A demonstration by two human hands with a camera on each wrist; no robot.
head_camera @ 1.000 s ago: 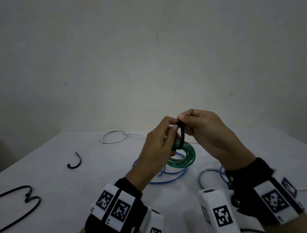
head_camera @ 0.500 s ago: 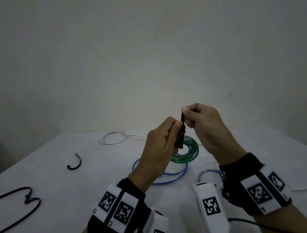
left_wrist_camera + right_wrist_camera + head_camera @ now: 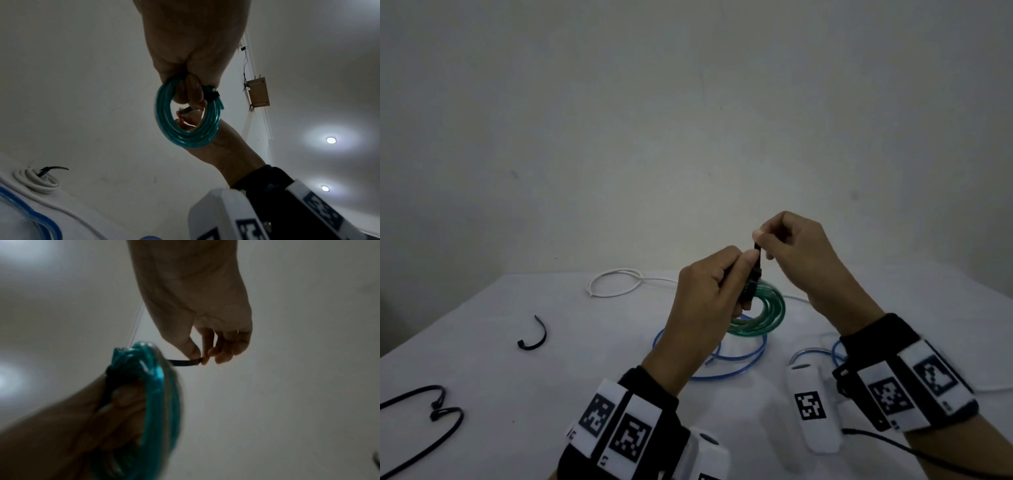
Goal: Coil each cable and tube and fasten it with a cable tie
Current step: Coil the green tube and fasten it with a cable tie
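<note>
The left hand (image 3: 709,301) grasped the green coil (image 3: 767,315) while the right hand (image 3: 796,253), at its 1 o'clock, pinched what seemed the tie (image 3: 185,362) tail.

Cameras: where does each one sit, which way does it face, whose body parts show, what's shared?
Head: on the head, facing forward-down at the table; both hands and wristbands show.
Left wrist: looks up along the left hand gripping the green tube coil.
Right wrist: looks up along the right hand pinching the black cable tie.
Shared: coil, tie and both hands in all three.
</note>
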